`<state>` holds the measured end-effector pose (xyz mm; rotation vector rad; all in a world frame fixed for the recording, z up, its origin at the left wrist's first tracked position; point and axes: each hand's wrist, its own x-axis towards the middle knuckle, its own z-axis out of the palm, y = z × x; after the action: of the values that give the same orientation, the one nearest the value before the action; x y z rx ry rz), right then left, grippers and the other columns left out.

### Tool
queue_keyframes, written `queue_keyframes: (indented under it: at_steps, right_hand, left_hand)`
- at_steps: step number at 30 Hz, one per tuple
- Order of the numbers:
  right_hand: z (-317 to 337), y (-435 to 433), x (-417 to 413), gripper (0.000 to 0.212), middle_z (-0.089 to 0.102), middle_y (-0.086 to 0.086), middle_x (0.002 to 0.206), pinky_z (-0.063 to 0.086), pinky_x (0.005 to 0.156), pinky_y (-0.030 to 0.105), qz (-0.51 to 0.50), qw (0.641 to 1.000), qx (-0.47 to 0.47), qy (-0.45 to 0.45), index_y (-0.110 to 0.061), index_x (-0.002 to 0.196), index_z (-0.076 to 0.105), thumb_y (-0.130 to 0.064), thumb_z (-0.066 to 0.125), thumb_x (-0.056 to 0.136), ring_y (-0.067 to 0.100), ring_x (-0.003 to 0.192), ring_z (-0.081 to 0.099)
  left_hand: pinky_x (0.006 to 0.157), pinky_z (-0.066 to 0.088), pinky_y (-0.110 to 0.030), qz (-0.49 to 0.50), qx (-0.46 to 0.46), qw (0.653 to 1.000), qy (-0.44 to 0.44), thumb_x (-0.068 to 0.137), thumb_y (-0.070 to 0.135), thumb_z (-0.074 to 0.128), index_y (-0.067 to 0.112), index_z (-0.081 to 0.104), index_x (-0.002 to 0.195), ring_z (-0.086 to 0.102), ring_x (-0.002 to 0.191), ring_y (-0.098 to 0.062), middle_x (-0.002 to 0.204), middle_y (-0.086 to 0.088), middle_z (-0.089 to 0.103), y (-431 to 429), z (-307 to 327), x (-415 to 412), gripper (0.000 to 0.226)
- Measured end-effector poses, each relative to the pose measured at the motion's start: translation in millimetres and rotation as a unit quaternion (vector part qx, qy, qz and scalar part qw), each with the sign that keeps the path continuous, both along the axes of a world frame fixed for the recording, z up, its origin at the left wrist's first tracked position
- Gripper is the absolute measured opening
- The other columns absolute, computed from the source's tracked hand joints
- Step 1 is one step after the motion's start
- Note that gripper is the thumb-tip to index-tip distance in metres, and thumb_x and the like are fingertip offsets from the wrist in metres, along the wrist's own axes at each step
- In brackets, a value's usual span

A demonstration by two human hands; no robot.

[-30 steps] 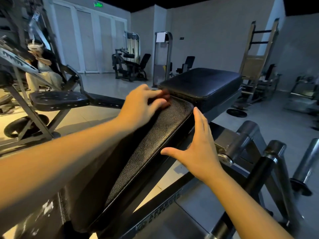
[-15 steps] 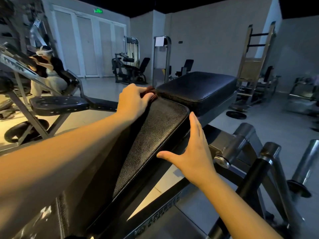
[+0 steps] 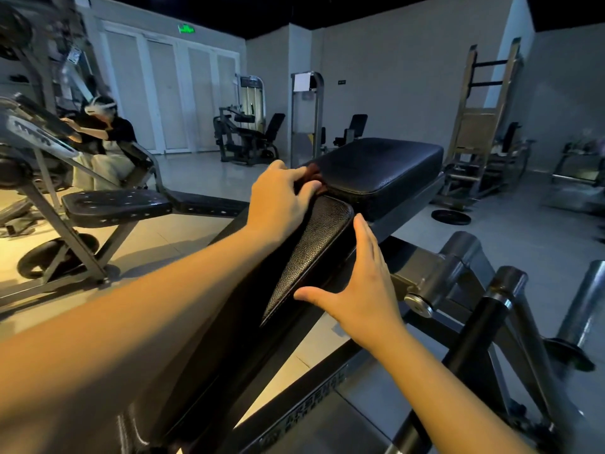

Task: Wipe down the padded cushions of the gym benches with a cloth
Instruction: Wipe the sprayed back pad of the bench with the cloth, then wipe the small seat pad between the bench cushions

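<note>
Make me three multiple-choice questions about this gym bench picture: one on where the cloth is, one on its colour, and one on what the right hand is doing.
1. Where is the cloth?
A) On the floor.
B) Under the left hand at the far end of the long pad, beside the seat cushion.
C) Draped over the right forearm.

2. What colour is the cloth?
A) White.
B) Bright blue.
C) Dark reddish-brown.

3. How is the right hand?
A) Open, fingers straight, against the long pad's right edge.
B) Clenched in a fist.
C) Gripping a metal bar.

Answers: 1 B, the left hand's fingers curl over it by the gap between the cushions; 2 C, a reddish fold shows between the fingers; 3 A, its flat palm lies against the pad's side.
</note>
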<state>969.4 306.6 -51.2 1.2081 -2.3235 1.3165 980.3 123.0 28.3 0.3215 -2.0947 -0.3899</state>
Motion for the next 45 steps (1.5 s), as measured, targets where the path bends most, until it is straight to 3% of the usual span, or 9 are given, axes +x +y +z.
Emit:
queue_keyframes:
  at_steps: [5, 9, 11, 15, 19, 27, 35, 38, 45]
  right_hand:
    - [-3, 1, -3, 0.127, 0.013, -0.018, 0.167, 0.022, 0.123, 0.034, 0.022, 0.998, -0.043, -0.043, -0.037, 0.160, 0.008, -0.056, 0.089, 0.065, 0.004, 0.152, 0.014]
    - [9, 16, -8, 0.081, 0.041, -0.014, 0.155, 0.031, 0.114, 0.018, 0.098, 0.978, -0.115, -0.141, -0.029, 0.155, 0.034, -0.019, 0.077, 0.088, -0.002, 0.140, 0.036]
    - [15, 25, -13, 0.056, 0.057, -0.008, 0.141, 0.040, 0.116, 0.027, 0.099, 0.958, -0.185, -0.197, -0.020, 0.146, 0.049, -0.008, 0.067, 0.094, -0.002, 0.130, 0.051]
    - [15, 34, -5, 0.024, 0.072, 0.006, 0.115, 0.051, 0.106, 0.047, 0.057, 0.918, -0.273, -0.283, -0.014, 0.121, 0.068, -0.025, 0.057, 0.102, 0.019, 0.113, 0.067]
    - [18, 40, 17, 0.031, 0.075, 0.009, 0.108, 0.058, 0.095, 0.043, 0.096, 0.913, -0.251, -0.307, -0.012, 0.112, 0.072, -0.037, 0.056, 0.103, 0.023, 0.105, 0.071]
    - [9, 46, 71, 0.018, 0.076, 0.005, 0.102, 0.057, 0.082, 0.029, 0.171, 0.933, -0.135, -0.285, -0.011, 0.112, 0.074, -0.020, 0.062, 0.100, 0.020, 0.101, 0.072]
    - [13, 60, 136, 0.022, 0.075, 0.012, 0.107, 0.056, 0.096, 0.038, 0.291, 0.921, -0.019, -0.259, -0.007, 0.114, 0.073, -0.017, 0.066, 0.096, 0.025, 0.108, 0.071]
    - [17, 65, 159, 0.025, 0.076, 0.010, 0.106, 0.055, 0.097, 0.037, 0.319, 0.913, 0.030, -0.253, -0.008, 0.112, 0.074, -0.020, 0.069, 0.091, 0.023, 0.106, 0.071]
    - [7, 60, 199, 0.020, 0.076, 0.010, 0.106, 0.053, 0.102, 0.044, 0.332, 0.907, 0.105, -0.237, -0.010, 0.112, 0.075, -0.018, 0.067, 0.097, 0.024, 0.107, 0.070]
  left_hand:
    - [0.068, 0.027, -0.028, -0.024, 0.005, 1.000, 0.017, 0.097, 0.044, 0.063, 0.026, 0.076, 0.114, 0.053, 0.085, -0.016, 0.091, -0.003, 0.057, 28, -2, 12, 0.027]
    - [0.076, 0.042, -0.033, -0.061, -0.007, 0.998, 0.017, 0.097, 0.043, 0.064, 0.027, 0.075, 0.119, 0.055, 0.086, -0.015, 0.091, -0.002, 0.058, 49, -6, 27, 0.029]
    - [0.075, 0.043, -0.032, -0.087, -0.014, 0.996, 0.007, 0.096, 0.042, 0.065, 0.028, 0.074, 0.121, 0.055, 0.086, -0.015, 0.093, -0.001, 0.058, 61, -9, 38, 0.029]
    - [0.073, 0.039, -0.027, -0.113, -0.069, 0.991, -0.016, 0.094, 0.041, 0.070, 0.027, 0.072, 0.125, 0.052, 0.087, -0.011, 0.094, 0.003, 0.056, 79, -22, 65, 0.035]
    - [0.075, 0.047, -0.030, -0.102, -0.063, 0.993, -0.016, 0.093, 0.040, 0.071, 0.024, 0.070, 0.126, 0.053, 0.087, -0.012, 0.096, 0.002, 0.055, 93, -43, 99, 0.037]
    - [0.089, 0.054, -0.031, -0.123, 0.100, 0.983, -0.090, 0.086, 0.044, 0.077, 0.027, 0.067, 0.129, 0.059, 0.099, -0.005, 0.107, 0.008, 0.064, 95, -65, 177, 0.048]
    - [0.071, 0.053, -0.016, -0.217, 0.330, 0.886, -0.244, 0.085, 0.032, 0.079, 0.021, 0.072, 0.093, 0.071, 0.079, -0.005, 0.081, 0.009, 0.074, 84, -63, 271, 0.015]
    - [0.089, 0.054, -0.028, -0.221, 0.361, 0.863, -0.277, 0.085, 0.031, 0.079, 0.015, 0.073, 0.107, 0.072, 0.096, -0.015, 0.099, -0.002, 0.076, 83, -66, 304, 0.028]
    - [0.091, 0.049, -0.030, -0.261, 0.442, 0.804, -0.299, 0.096, 0.020, 0.065, 0.005, 0.067, 0.119, 0.071, 0.106, -0.020, 0.112, -0.008, 0.074, 86, -85, 369, 0.028]
